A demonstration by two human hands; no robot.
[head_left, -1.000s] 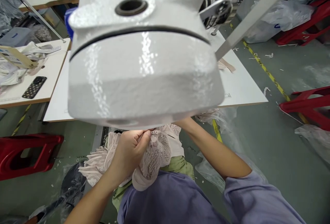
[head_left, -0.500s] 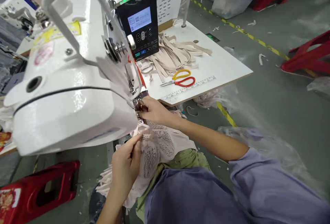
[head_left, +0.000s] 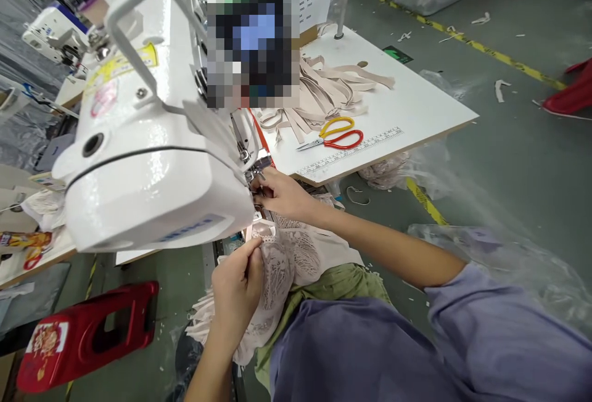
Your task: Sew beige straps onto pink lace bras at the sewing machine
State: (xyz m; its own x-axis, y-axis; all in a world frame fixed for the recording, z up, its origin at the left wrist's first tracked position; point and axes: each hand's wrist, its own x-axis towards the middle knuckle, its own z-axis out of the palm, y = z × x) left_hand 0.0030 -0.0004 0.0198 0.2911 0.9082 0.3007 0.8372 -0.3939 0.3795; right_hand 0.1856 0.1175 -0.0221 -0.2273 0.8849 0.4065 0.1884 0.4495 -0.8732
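Note:
A white sewing machine [head_left: 157, 198] fills the left of the view. At its needle area, my right hand [head_left: 284, 195] is closed, fingertips beside the presser foot; what they pinch is hidden behind the machine and fingers. Below it, my left hand [head_left: 238, 285] is closed in a pinch on the upper edge of a pale pink lace bra [head_left: 277, 266]. The bra's lace cups hang down over my lap, and a strap runs from the left fingertips up toward the needle area. Green cloth [head_left: 337, 291] lies under the bra on my lap.
On the white table [head_left: 430, 115] lie scissors [head_left: 342, 139] with yellow and red handles, a printed ruler scale and a heap of beige straps [head_left: 324, 94]. A blurred control panel [head_left: 252, 38] stands behind. Red stools [head_left: 92, 334] stand on the floor.
The whole view has shifted, so the machine and table appear farther right. Both hands keep nearly the same pose at the machine, with the bra still between the left fingers.

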